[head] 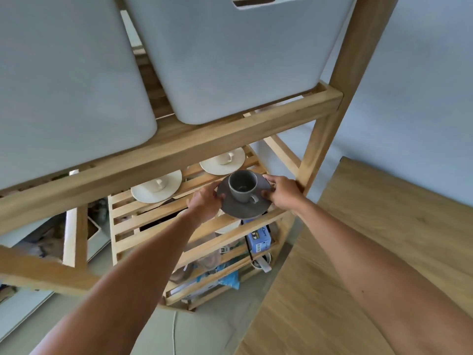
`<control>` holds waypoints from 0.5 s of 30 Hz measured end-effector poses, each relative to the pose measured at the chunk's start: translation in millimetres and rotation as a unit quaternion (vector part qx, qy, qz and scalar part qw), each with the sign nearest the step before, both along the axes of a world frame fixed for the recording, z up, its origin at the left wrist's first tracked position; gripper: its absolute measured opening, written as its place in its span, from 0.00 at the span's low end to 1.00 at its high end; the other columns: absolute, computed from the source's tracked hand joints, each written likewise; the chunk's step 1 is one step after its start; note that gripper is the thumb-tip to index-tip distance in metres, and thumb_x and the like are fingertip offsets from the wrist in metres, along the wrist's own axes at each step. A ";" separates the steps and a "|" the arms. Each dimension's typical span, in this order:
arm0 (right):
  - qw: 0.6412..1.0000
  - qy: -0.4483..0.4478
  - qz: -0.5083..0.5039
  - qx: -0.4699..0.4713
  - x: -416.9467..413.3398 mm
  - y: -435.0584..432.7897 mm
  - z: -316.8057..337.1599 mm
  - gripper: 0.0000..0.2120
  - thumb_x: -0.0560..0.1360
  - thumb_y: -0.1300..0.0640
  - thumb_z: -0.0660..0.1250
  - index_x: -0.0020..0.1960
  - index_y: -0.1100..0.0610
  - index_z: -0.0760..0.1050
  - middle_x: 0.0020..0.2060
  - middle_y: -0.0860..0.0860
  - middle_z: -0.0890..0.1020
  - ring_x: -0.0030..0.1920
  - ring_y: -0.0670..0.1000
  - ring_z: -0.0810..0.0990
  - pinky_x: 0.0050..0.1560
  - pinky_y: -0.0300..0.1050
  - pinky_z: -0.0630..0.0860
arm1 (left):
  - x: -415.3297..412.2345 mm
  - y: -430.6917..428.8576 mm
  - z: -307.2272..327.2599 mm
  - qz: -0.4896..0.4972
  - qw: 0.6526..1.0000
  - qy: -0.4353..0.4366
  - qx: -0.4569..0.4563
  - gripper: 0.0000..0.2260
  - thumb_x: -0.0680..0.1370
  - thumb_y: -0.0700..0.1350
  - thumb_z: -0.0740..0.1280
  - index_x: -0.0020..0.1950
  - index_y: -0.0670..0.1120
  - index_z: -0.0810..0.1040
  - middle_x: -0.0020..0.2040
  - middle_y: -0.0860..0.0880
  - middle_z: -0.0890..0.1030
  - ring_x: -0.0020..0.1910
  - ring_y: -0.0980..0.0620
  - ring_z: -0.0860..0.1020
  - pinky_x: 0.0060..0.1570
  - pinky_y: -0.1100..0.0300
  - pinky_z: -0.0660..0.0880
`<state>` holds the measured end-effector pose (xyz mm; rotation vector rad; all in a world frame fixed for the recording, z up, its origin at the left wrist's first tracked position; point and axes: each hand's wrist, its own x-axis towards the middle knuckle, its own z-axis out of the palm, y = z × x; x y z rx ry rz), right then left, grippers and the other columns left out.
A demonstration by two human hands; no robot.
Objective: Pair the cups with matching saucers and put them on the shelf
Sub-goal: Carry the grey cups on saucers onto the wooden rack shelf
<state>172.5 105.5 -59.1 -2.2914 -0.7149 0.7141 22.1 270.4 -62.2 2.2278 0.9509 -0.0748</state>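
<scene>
A grey cup (242, 186) stands upright on a dark grey saucer (243, 208), its handle pointing toward me. My left hand (206, 201) grips the saucer's left rim and my right hand (282, 192) grips its right rim, holding the pair just over the front of the slatted wooden shelf (153, 213). Farther back on the same shelf rest two cream saucers, one on the left (171, 184) and one on the right (235, 160), each with a cream cup on it, partly hidden by the shelf rail above.
Two large white bins (230, 60) fill the shelf above. The wooden upright post (330, 119) stands just right of my right hand. Lower shelves hold a blue box (258, 239) and mixed items. A wooden table (358, 252) lies at the right.
</scene>
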 end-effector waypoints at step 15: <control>1.000 -0.012 -0.002 -0.026 12.1 15.7 -18.7 0.28 0.78 0.56 0.69 0.76 0.52 0.66 0.70 0.53 0.74 0.66 0.55 0.76 0.54 0.38 0.73 | 8.2 9.6 -20.0 -0.031 0.998 0.004 0.053 0.17 0.81 0.51 0.59 0.70 0.55 0.70 0.64 0.49 0.78 0.64 0.44 0.73 0.64 0.43 0.64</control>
